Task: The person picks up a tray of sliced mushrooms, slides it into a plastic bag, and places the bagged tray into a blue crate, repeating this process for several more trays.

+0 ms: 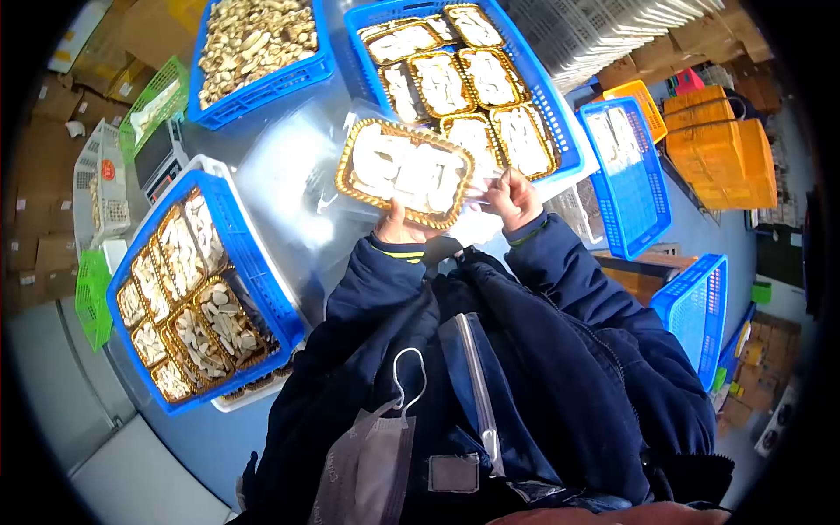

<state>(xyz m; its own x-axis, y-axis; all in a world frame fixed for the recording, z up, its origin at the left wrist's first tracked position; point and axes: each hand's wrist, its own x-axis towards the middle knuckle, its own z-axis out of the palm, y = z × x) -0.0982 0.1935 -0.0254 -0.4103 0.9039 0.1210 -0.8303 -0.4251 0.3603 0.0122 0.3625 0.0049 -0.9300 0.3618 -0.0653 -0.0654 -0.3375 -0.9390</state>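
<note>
A gold-rimmed tray of pale sliced mushrooms is held tilted above the metal table. My left hand grips its near edge, the thumb over the rim and the other fingers mostly hidden below. Clear plastic film shows around the tray, and my right hand pinches it at the tray's right end. Just beyond the tray stands a blue crate of similar filled trays. To the left, another blue crate holds more trays of sliced mushrooms.
A blue crate of loose mushrooms stands at the back of the shiny metal table. A scale sits at the left. Blue crates stand at the right, with orange bins behind. A face mask hangs on my jacket.
</note>
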